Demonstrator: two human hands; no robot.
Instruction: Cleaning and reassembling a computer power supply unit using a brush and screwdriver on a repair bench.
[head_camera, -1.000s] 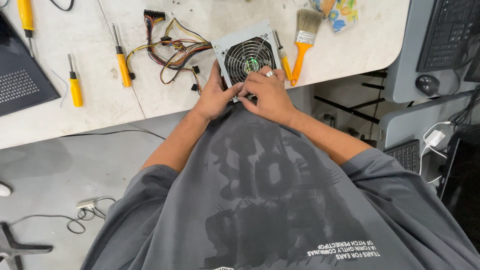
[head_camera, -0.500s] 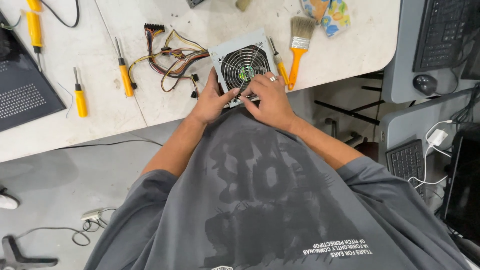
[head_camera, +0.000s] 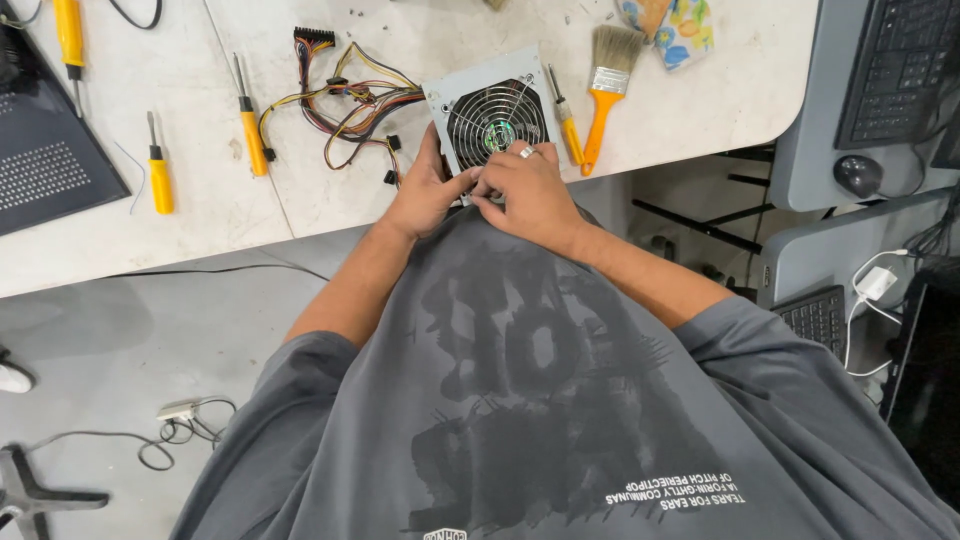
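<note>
- Power supply unit (head_camera: 492, 112), fan grille up, sits at near edge of white table (head_camera: 330, 215).
- Left hand (head_camera: 425, 192) grips its near-left corner.
- Right hand (head_camera: 530, 190), fingers curled, pinches at its near edge.
- Wire bundle (head_camera: 345, 105) trails left; paintbrush (head_camera: 608, 85) just right.

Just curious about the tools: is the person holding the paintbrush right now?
No, the paintbrush lies untouched on the table, while both hands rest on the grey fan box.
</note>
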